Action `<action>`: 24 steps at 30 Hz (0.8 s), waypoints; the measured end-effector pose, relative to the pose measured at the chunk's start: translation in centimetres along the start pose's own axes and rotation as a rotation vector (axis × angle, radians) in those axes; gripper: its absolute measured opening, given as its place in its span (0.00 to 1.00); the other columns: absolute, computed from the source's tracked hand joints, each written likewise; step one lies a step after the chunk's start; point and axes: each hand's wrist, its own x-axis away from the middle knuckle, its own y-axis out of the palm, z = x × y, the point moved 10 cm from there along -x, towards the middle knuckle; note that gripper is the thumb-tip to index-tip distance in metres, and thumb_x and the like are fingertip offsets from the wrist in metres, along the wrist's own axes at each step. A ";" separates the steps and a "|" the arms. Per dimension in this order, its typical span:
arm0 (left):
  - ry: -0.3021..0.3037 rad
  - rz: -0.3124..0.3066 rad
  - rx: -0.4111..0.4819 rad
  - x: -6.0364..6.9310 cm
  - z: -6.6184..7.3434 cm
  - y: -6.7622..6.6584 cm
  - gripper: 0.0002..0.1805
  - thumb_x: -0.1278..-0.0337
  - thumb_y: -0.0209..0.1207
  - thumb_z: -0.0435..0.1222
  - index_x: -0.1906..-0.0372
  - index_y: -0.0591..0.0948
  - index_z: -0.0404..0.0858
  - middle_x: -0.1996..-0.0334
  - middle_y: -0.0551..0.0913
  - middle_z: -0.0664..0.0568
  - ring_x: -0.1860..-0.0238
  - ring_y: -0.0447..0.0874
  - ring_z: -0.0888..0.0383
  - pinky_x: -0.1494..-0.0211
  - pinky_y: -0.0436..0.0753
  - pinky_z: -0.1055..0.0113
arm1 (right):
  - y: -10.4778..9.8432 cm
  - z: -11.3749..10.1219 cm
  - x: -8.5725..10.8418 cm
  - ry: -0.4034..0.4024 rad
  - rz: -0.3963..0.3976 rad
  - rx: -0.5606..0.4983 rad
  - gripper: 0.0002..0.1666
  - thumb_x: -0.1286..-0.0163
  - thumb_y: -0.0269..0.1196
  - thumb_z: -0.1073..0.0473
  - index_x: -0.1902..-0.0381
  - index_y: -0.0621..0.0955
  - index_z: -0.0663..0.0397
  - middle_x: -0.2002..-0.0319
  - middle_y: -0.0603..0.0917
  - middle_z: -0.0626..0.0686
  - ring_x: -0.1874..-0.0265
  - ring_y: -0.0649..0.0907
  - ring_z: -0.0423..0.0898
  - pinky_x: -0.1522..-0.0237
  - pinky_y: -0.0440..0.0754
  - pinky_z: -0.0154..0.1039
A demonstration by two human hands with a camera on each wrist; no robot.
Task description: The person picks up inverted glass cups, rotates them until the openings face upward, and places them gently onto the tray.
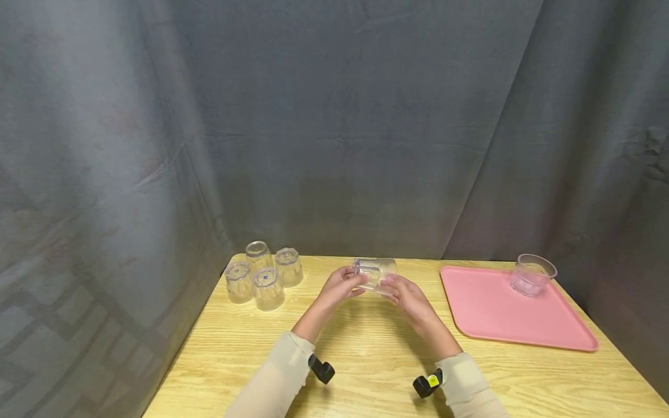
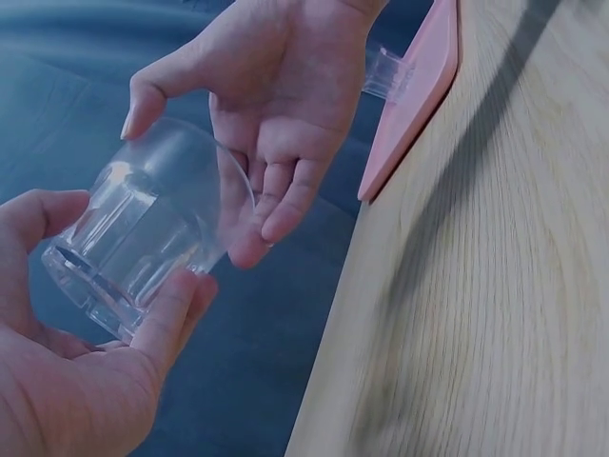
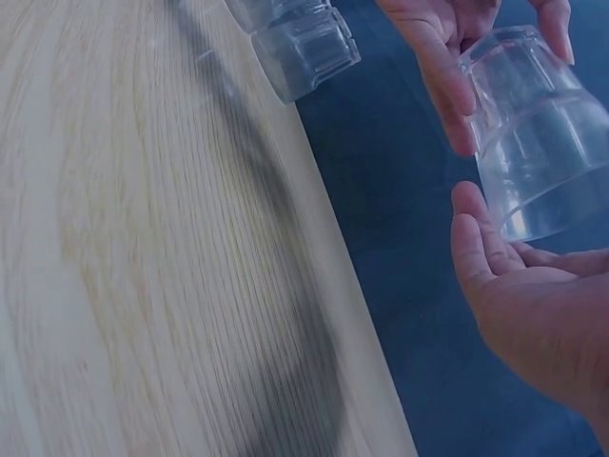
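Note:
A clear drinking glass (image 1: 380, 267) lies sideways in the air over the middle of the table, between both hands. My left hand (image 1: 337, 288) grips its thick faceted base end, thumb on one side and fingers on the other. At the wide rim end, my right hand (image 1: 411, 297) holds the glass between thumb and fingers. In the left wrist view the glass (image 2: 152, 219) looks see-through, with the right palm (image 2: 295, 86) facing it. The right wrist view shows the glass (image 3: 538, 133) tilted, the right fingers at its rim.
Several upside-down glasses (image 1: 269, 296) stand grouped at the table's back left. On the right lies a pink tray (image 1: 502, 319), with an upright clear glass container (image 1: 530, 278) near its back right corner. Grey curtains (image 1: 334, 145) hang behind the wooden table (image 1: 366, 371) and along its sides.

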 end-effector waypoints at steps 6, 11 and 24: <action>0.000 0.000 0.002 0.0 0.1 0.7 0.36 0.38 0.64 0.37 0.33 0.65 0.21 0.43 0.76 0.36 0.46 0.82 0.50 0.40 0.83 0.59 | -0.3 -0.2 0.3 -0.002 -0.032 0.011 0.34 0.21 0.49 0.50 0.30 0.64 0.72 0.41 0.79 0.61 0.46 0.81 0.40 0.31 0.70 0.46; 0.001 -0.011 0.003 -0.1 0.1 1.3 0.34 0.37 0.64 0.38 0.33 0.67 0.22 0.44 0.78 0.37 0.46 0.83 0.50 0.40 0.83 0.58 | -0.5 -0.6 0.5 -0.018 -0.071 0.001 0.35 0.19 0.48 0.49 0.29 0.62 0.72 0.40 0.79 0.58 0.44 0.80 0.39 0.34 0.71 0.36; -0.019 -0.031 0.015 -0.4 -0.1 2.9 0.34 0.39 0.65 0.37 0.33 0.67 0.23 0.44 0.77 0.38 0.45 0.82 0.49 0.41 0.83 0.60 | -2.2 -0.5 1.1 0.023 -0.057 0.020 0.34 0.20 0.47 0.49 0.29 0.60 0.71 0.41 0.76 0.58 0.45 0.78 0.39 0.35 0.69 0.36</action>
